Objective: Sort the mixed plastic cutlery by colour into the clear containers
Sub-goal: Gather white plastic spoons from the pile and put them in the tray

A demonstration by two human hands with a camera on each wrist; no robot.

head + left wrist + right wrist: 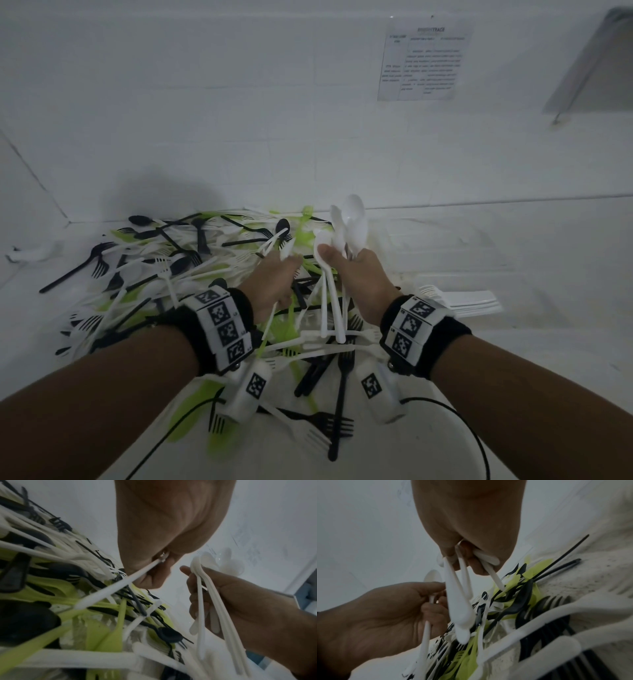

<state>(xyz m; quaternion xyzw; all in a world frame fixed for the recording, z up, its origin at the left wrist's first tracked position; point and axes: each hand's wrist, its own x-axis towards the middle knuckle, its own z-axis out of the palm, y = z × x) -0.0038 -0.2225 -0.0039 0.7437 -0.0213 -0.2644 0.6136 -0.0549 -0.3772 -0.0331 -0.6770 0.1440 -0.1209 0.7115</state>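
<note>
A tangled pile of black, white and lime-green plastic cutlery (191, 274) covers the white counter (513, 359) in front of me. My right hand (339, 260) grips a bunch of white spoons (349, 222), bowls up and handles hanging down, just above the pile's right side. In the right wrist view the same hand (471, 563) curls round those spoons (458, 601). Close to its left, my left hand (284, 263) pinches one white utensil (270, 322). The left wrist view shows that handle (120, 585) held between the left hand's fingertips (154, 580). I cannot make out any clear container for certain.
A neat stack of white cutlery (469, 303) lies on the counter right of my right wrist. The tiled wall (239, 120) stands directly behind the pile, with a paper notice (424, 61) and a metal shelf (599, 61) on it. Black cables (462, 425) trail from my wrists.
</note>
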